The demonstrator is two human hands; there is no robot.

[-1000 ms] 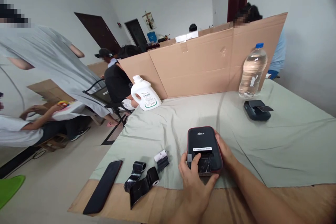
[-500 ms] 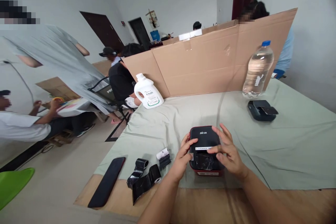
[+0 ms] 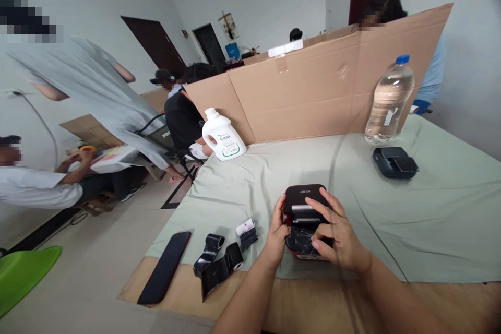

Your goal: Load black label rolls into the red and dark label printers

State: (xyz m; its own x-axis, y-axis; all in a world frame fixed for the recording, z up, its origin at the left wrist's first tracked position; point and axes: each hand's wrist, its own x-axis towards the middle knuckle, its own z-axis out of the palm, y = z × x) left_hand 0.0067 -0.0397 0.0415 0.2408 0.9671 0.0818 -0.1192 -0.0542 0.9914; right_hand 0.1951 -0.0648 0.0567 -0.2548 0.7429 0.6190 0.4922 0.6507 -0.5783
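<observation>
A small black printer with a red edge (image 3: 303, 199) rests on the pale green cloth near the table's front. My left hand (image 3: 276, 232) grips its left side. My right hand (image 3: 337, 229) lies over its right side, with fingers across the front slot. The printer's lid looks raised at the back. Left of it lie a small white paper roll (image 3: 246, 228) and two black ribbon rolls (image 3: 216, 263).
A black phone (image 3: 164, 267) lies at the table's left front corner. A white detergent jug (image 3: 222, 135), a water bottle (image 3: 388, 102) and a second black printer (image 3: 394, 162) stand farther back, before a cardboard wall (image 3: 313, 94). Other people sit and stand at left.
My right hand moved from the printer's right edge onto its top and front. My left hand shifted from the front to the left side. The lid appears lifted.
</observation>
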